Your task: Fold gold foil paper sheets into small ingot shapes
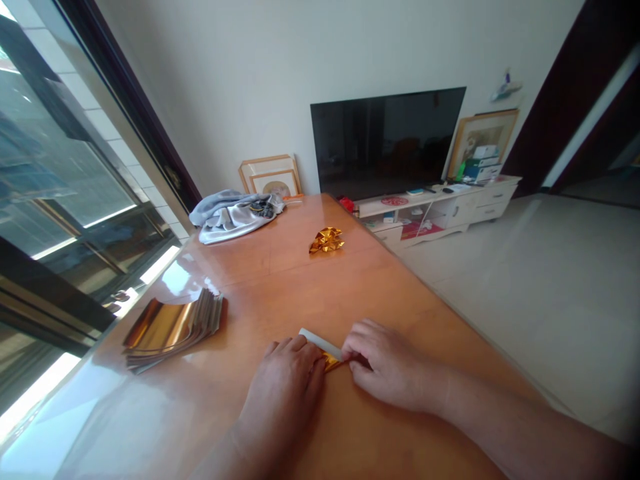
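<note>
Between my hands, low on the wooden table (280,293), lies a partly folded sheet of gold foil paper (323,347); a pale strip of its back shows along the far edge, with gold below. My left hand (287,373) rests over its left part, fingers bent and pressing down on it. The right hand (377,360) pinches its right end between thumb and fingertips. To the left sits a curled stack of gold foil sheets (175,327). Farther up the table is a folded gold foil piece (327,241). My left fingertips are partly hidden.
A grey cloth bundle (235,217) lies at the table's far left corner, with framed pictures (273,177) behind it. A television (390,143) stands on a low white cabinet (465,208) beyond the right edge. A window (65,153) runs along the left side.
</note>
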`<state>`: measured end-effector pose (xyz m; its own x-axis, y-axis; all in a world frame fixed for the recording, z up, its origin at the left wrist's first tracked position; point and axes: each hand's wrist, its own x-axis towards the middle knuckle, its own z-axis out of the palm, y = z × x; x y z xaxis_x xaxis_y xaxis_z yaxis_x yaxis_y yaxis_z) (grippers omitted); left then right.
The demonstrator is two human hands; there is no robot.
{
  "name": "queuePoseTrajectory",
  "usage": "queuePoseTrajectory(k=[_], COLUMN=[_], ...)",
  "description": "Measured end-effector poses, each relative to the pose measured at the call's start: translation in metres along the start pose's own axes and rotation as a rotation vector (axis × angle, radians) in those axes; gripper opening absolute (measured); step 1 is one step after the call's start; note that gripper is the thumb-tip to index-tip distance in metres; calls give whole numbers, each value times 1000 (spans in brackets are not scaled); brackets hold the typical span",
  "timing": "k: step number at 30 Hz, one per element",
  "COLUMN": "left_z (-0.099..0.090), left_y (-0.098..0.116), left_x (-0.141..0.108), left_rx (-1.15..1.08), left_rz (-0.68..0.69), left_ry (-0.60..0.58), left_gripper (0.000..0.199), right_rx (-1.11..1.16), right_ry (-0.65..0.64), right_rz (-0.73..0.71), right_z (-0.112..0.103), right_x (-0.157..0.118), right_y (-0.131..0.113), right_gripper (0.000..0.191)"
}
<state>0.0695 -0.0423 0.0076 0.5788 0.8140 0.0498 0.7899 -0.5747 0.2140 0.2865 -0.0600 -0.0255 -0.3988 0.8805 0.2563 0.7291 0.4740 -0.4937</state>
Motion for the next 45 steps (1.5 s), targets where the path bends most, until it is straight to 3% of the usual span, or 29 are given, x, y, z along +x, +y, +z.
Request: queuePoseTrajectory(k=[19,45], left_z=[-1,10], left_y=[-2,-7], left_x=[1,4], left_rx=[-97,-117], left_rz=[-13,-71], left_ry=[-23,-16], left_gripper=[23,19], right_rx=[-231,-274], right_ry=[-106,-165], right_rz=[-163,-146], right_z=[-16,-18], right_x=[-10,-10], right_y=[-17,-20], right_gripper=[24,26])
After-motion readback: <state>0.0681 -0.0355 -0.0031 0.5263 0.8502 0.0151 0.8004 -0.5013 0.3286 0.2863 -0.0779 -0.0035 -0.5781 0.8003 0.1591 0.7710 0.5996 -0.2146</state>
